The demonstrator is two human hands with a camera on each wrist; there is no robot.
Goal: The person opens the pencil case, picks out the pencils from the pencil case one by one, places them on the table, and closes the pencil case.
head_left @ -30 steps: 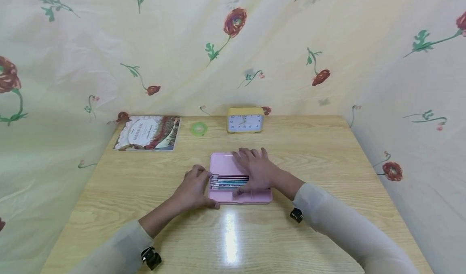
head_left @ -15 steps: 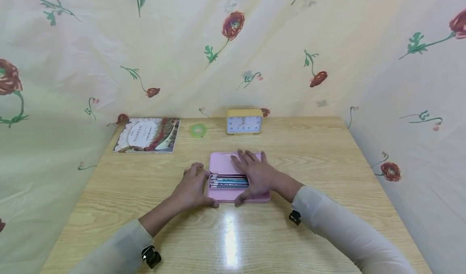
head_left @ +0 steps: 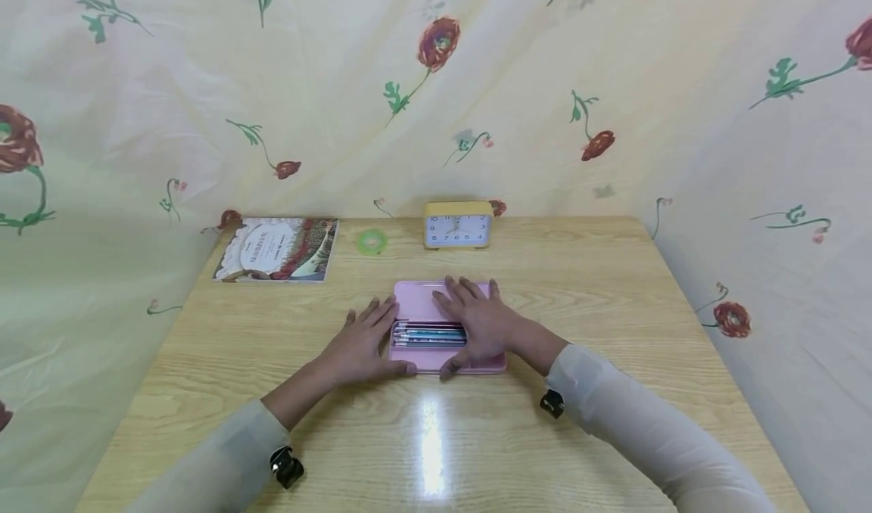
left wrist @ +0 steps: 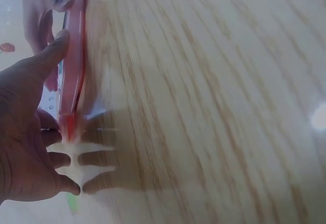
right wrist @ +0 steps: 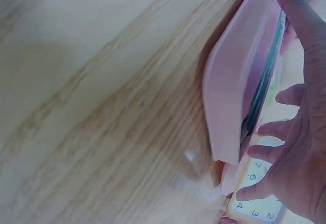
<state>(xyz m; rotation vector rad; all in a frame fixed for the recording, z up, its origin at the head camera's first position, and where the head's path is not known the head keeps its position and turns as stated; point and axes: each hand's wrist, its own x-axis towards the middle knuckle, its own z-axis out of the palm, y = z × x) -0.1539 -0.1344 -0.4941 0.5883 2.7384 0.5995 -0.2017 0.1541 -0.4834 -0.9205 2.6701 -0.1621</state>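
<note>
A pink pencil case (head_left: 425,360) lies with its lid (head_left: 414,300) folded back on the table. Inside, several pencils (head_left: 428,337) lie side by side, their right ends hidden under my right hand. My left hand (head_left: 359,350) is at the case's left end, fingers extended toward the lid and thumb along the front edge. The right hand (head_left: 482,328) spreads over the case's right part, fingertips over the lid and thumb at the front rim. In the right wrist view, the case (right wrist: 224,86) shows its side wall, with the fingers held straight and apart.
A yellow clock (head_left: 457,225) stands at the table's back edge. To its left are a green roll of tape (head_left: 372,241) and a booklet (head_left: 278,250) with a printed cover. Flowered cloth (head_left: 341,82) hangs behind the wooden table (head_left: 572,271).
My left fingers have straightened along the case's left end. The right thumb has shifted from inside the case to its front rim. The case has slid slightly away from me.
</note>
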